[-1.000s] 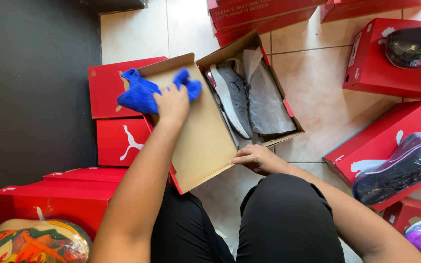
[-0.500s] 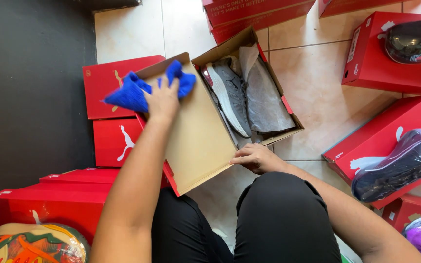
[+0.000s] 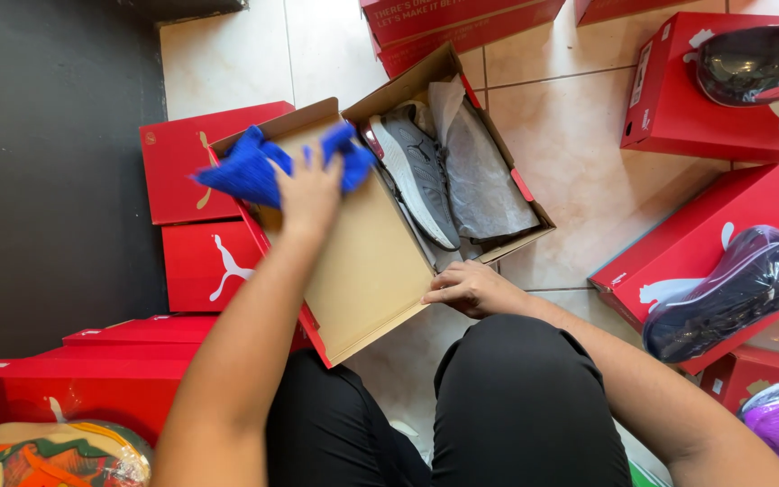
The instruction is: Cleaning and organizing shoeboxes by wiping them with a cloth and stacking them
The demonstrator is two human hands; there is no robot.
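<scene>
Blue cloth (image 3: pixel 250 169) clamped in left hand (image 3: pixel 310 191) on open shoe box (image 3: pixel 362 271); right hand (image 3: pixel 471 289) grips its edge

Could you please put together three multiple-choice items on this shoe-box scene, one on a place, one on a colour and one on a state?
1. Where does the grey shoe lie?
A. on the floor tiles
B. inside the open box
C. on a closed red box

2. What colour is the cloth under the left hand?
A. blue
B. white
C. green

3. What is the state of the box lid?
A. shut over the shoe
B. torn off and lying apart
C. folded open, brown inside facing up

Answers:
1 B, the shoe sits in the box beside grey tissue paper.
2 A, the cloth pressed on the lid is bright blue.
3 C, the lid lies open beside the box, with the right hand at the box's near corner.
</scene>
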